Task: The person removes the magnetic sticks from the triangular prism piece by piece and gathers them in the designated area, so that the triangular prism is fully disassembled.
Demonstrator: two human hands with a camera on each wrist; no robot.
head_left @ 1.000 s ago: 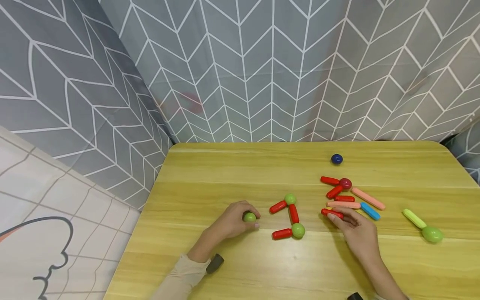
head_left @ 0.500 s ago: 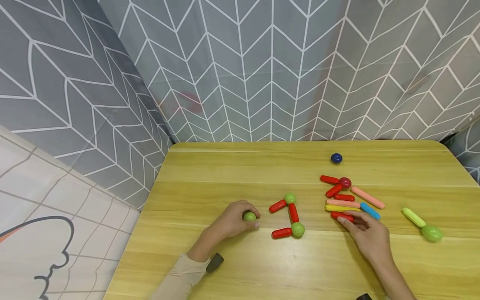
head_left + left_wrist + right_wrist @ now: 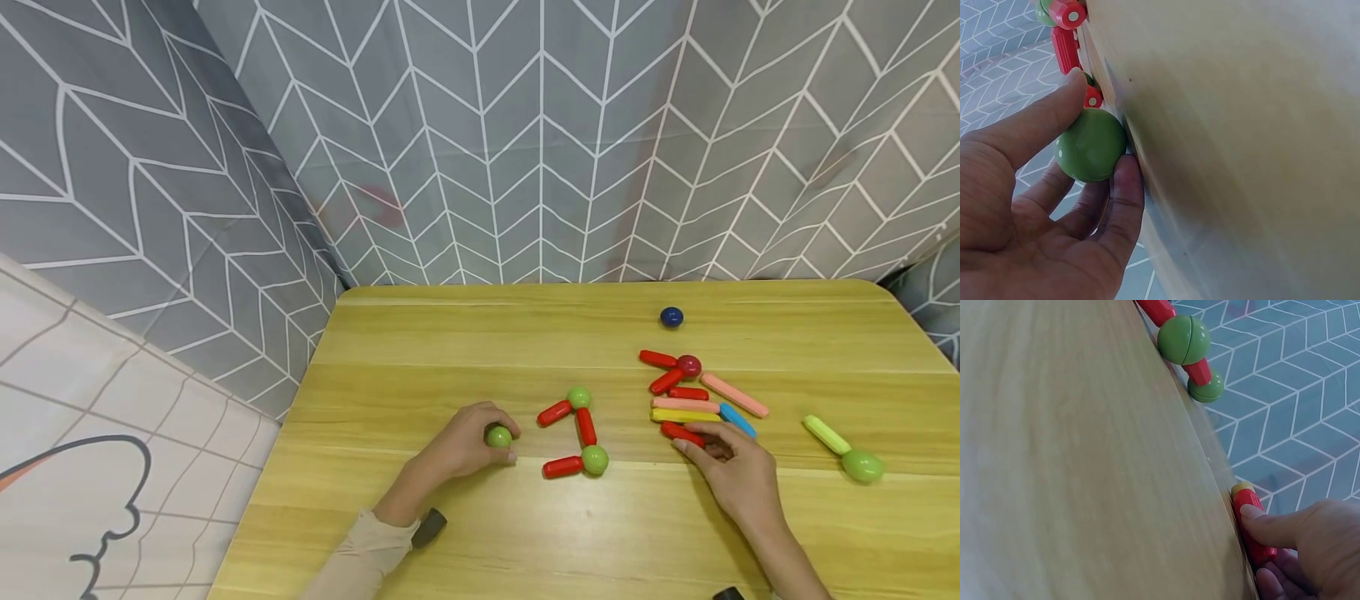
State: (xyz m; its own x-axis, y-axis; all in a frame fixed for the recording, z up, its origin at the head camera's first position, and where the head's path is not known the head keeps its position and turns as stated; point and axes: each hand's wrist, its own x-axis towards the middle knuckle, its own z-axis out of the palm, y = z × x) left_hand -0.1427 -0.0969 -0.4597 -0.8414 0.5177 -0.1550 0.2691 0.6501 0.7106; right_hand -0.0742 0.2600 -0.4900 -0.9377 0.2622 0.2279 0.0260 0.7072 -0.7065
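Observation:
At the table's left middle, my left hand [image 3: 465, 448] holds a green ball [image 3: 498, 436] between thumb and fingers. The left wrist view shows that ball [image 3: 1091, 147] low beside the wood. My right hand [image 3: 733, 475] pinches a short red stick [image 3: 681, 434] just in front of a yellow stick [image 3: 686, 415]. In the right wrist view the thumb presses on the red stick [image 3: 1249, 519], which has a tan end. Between the hands lies a chain of red sticks [image 3: 587, 427] joined by two green balls [image 3: 595, 460], its open side facing my left hand.
Beyond my right hand lie salmon sticks [image 3: 735, 395], a blue stick [image 3: 738, 419] and a loose red stick [image 3: 687, 393]. A dark red ball [image 3: 688, 366] has two red sticks attached. A navy ball [image 3: 671, 317] sits farther back. A lime stick with a green ball [image 3: 862, 466] lies right.
My right hand has shifted slightly right and nearer with the red stick, uncovering the yellow stick. The left hand stays in place with the green ball.

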